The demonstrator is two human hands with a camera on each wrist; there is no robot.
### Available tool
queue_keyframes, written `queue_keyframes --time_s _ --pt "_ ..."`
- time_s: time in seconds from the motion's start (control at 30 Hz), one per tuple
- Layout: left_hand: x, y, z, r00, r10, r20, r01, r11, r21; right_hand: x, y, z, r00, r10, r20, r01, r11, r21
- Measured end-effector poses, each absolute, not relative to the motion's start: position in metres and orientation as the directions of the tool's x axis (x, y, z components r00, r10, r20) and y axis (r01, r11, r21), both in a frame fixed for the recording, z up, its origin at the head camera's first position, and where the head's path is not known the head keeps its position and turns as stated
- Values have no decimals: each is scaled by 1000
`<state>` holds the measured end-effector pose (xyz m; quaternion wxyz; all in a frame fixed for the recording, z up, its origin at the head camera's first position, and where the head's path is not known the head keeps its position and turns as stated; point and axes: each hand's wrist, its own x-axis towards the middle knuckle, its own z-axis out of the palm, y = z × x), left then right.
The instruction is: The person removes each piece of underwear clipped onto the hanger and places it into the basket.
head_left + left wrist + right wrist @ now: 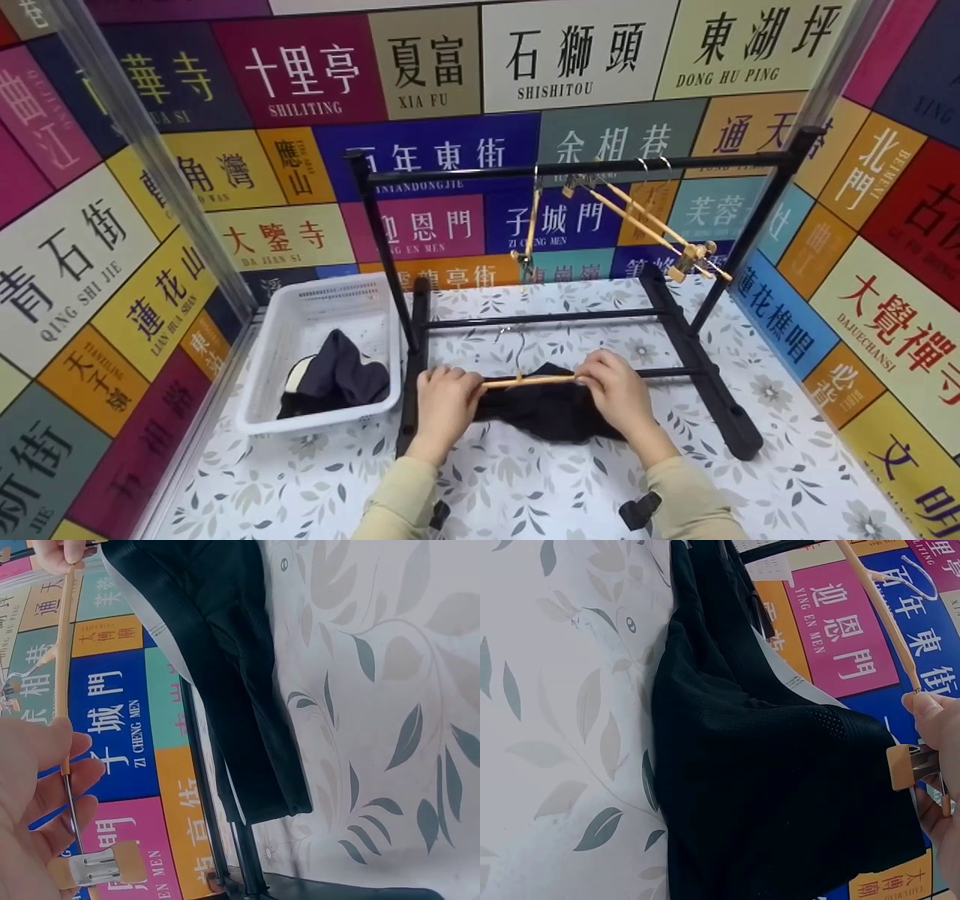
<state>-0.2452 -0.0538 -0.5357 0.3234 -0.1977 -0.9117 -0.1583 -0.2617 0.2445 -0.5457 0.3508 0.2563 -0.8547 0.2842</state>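
Note:
A wooden clip hanger (pixel 540 380) with a metal hook lies level between my two hands. My left hand (pixel 445 401) holds its left end, thumb against the rod; in the left wrist view the clip (pixel 97 868) there stands apart from the fabric. The other end is in the grip of my right hand (pixel 616 390). At that side, the wooden-padded clip (pixel 901 767) bites the upper edge of a black garment (pixel 765 765) with a wide band. The garment's other end (pixel 262 795) droops over a bar of the black rack, its pale lining showing.
A black garment rack (pixel 585 166) stands around the work, several clip hangers (pixel 637 217) hooked on its top rail. On the left, a white plastic basket (pixel 259 360) holds dark clothing (pixel 337 375). Printed panels (pixel 427 67) enclose the leaf-patterned table (pixel 517 487).

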Motion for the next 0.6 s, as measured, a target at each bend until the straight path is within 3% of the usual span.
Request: queue_keyframes --time_s 0.6 --pt "-244 -52 -539 -705 221 674 454 871 189 -260 249 -543 -579 -294 761 -686 680 -259"
